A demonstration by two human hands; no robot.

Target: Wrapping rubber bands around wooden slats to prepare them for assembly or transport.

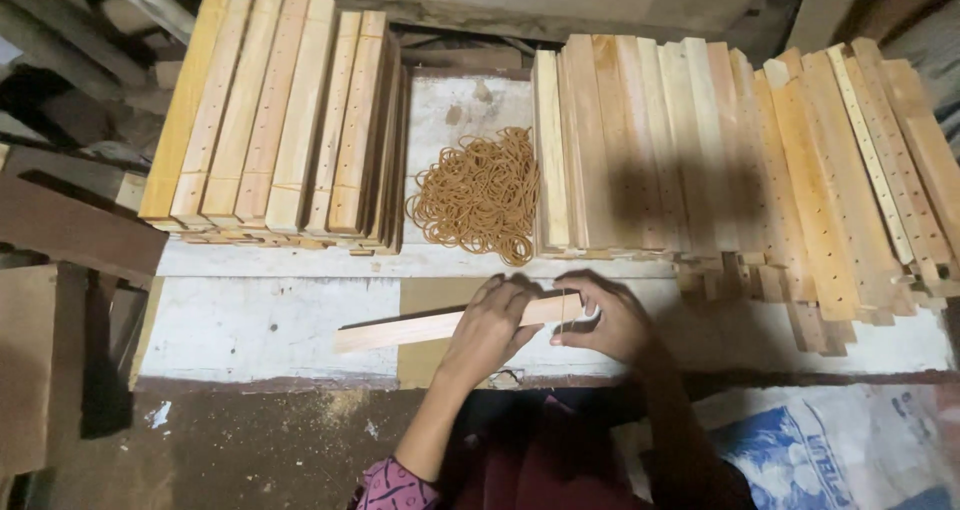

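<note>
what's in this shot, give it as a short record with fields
left hand: grips a small bundle of wooden slats near its right end
right hand: at the bundle's right end, fingers on a rubber band there
pile of rubber bands: lies between the stacks
left stack of slats: neat, drilled with holes
right stack of slats: looser, fanned out
bench: white, worn

A single package showed: a woven plastic sack (800, 450), lying crumpled at the lower right, just below the front edge of the white workbench (260, 320). The sack was mostly white, with a broad blue patch across its middle and blue printing on the pale part. Its right end ran out of view, and its left end sat in shadow. No labels, signs or screens appeared.
</note>
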